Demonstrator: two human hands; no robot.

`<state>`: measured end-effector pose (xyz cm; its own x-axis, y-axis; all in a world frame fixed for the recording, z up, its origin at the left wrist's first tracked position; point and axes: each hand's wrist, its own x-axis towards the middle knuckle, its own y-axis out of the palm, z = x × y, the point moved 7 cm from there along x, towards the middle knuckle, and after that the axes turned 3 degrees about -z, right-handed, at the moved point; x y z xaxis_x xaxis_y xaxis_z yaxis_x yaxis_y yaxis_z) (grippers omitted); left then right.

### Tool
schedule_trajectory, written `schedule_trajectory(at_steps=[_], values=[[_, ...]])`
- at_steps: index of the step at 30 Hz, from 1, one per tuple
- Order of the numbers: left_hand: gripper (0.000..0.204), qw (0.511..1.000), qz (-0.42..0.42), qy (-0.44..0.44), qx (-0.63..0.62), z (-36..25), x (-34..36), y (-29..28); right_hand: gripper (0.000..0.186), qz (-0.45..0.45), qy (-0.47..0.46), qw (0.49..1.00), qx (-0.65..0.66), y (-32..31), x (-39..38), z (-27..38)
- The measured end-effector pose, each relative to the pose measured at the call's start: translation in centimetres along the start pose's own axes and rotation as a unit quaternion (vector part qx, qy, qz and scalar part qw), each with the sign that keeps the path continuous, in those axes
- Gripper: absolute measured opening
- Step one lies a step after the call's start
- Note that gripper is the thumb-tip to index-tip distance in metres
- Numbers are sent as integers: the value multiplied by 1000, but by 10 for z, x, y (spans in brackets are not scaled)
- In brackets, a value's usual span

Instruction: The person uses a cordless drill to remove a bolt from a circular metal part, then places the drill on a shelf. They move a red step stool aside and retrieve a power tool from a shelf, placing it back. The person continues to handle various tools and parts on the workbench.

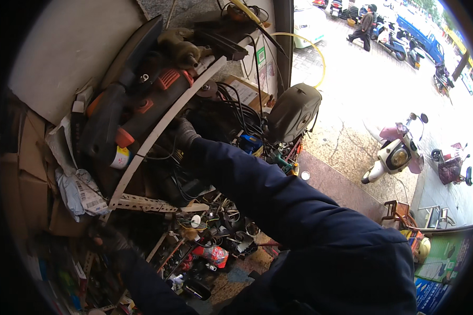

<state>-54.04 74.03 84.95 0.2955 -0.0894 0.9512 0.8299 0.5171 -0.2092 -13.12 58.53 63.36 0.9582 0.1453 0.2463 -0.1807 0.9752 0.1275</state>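
My right arm reaches across to a cluttered metal shelf, and my right hand (185,134), in a greyish glove, is in among dark tools behind the shelf's pale front edge (163,116). Its fingers are hidden there. Close by it lie coiled black cables (245,119) and an orange-and-black power tool (151,100). Lower down, my left hand (109,237) is near a slotted metal upright, dark and smeared, so what it touches cannot be made out. A grey-white plastic bag (81,191) hangs just above it.
Loose parts and wires with a red packet (214,255) fill the lower shelf. A large dark-grey casing (295,113) stands at the shelf's right end. Outside are a parked scooter (397,152) and a walking person (363,29). Cardboard (34,173) leans at the left.
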Motion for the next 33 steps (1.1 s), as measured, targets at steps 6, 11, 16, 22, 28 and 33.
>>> schedule_trajectory(at_steps=[6, 11, 16, 22, 28, 33], values=[[34, 999, 4, -33, -9, 4, 0, 1, 30, 36, 168, 983, 65, -40, 11, -17], [40, 999, 32, -28, 17, 1, 1, 0, 61, 30, 105, 970, 219, -55, -20, 36], [47, 993, 91, -77, 8, 11, -2, 6, 78, 55, 137, 972, -181, -68, -43, 62], [45, 992, 81, -46, 87, 13, -5, 6, 78, -49, 88, 990, 96, -74, -48, 73], [37, 989, 113, 16, 90, 4, 3, 6, 80, -35, 80, 992, 95, -95, -74, 70], [32, 998, 64, 13, -13, 0, 11, 2, 77, 23, 57, 997, 44, -114, -116, 83]])
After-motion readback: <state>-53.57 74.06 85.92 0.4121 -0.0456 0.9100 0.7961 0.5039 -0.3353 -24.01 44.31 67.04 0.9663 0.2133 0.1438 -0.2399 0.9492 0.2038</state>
